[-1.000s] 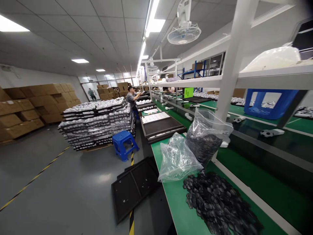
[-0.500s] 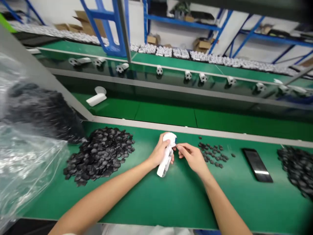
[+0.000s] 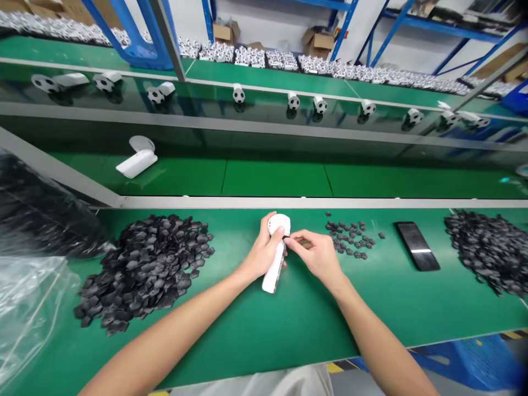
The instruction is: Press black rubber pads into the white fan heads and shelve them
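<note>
No words or numbers can be read here. Any marks on the white plastic housing [image 3: 273, 269] and the distant cardboard cartons [image 3: 317, 39] are too small to make out.

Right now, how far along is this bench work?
Looks done: white units with black-patched ball heads line the raised shelf. In hand: the left hand holds a white plastic unit while the right hand works at its round head. Left: a heap of black hexagon pieces.
</note>
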Available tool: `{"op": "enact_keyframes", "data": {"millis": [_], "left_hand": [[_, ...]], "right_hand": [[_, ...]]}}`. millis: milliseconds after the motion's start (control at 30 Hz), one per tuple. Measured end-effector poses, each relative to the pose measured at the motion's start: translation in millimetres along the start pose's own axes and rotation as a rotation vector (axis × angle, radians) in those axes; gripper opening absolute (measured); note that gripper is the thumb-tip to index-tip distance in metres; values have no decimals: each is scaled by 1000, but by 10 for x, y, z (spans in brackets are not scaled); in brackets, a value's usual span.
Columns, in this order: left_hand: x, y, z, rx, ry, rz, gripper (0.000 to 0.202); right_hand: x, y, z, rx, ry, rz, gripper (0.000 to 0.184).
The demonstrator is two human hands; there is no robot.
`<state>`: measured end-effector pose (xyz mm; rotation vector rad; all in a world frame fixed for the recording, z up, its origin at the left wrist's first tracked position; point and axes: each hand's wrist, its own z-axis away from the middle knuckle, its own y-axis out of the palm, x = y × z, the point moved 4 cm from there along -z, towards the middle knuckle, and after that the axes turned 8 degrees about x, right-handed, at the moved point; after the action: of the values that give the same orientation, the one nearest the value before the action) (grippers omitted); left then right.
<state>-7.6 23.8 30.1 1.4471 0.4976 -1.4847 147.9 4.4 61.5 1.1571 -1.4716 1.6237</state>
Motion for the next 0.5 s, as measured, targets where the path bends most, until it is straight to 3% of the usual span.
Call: {"op": "enact_keyframes", "data": {"millis": [200, 500], "left_hand": [[-23, 50, 36, 2, 28, -193, 100], [9, 39, -39, -12, 27, -233, 82]], "right_hand": [[77, -30, 49, -71, -139, 173, 8], [-88, -31, 60, -127, -207, 374, 20]]}}
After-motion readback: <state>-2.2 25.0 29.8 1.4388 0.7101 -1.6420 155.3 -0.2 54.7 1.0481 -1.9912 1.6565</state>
